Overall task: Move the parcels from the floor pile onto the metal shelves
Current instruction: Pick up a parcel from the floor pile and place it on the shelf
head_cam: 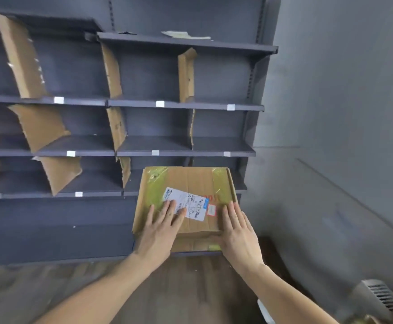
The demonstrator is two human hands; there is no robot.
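Head camera first: we look down and forward at our two bare arms reaching toward the dark metal shelves (184, 105). We take the parcel (191, 183) as our landmark, a flat brown cardboard box with yellowish tape across both far corners. It lies tilted, its far end pushed into the lowest bay of the shelves and its near end sticking out over the front edge of the bottom ledge (55, 230).

Our left hand (165, 224) lies flat on the parcel's top, near its left side, fingers straight and slightly spread, the fingertips covering the near corner of the white shipping label (188, 203). It presses down and grips nothing. Our right hand (238, 232) rests on the parcel's near right corner, fingers straight and together along the top; the thumb seems to lie against the near side face, though we cannot tell how firmly. A small red-bordered sticker (211, 210) sits just right of the label, between our two hands.

Above and to the left of the parcel, torn cardboard dividers (20, 57) stand tilted in the bays, and small white tags (160, 103) dot the shelf edges. A scrap of paper (181, 34) lies on the top shelf, well above the parcel. Below the parcel, wood-pattern floor (97, 288) shows. To the right of it runs a grey wall (342, 90), and a grey vented object (377, 298) sits in the far lower right corner.
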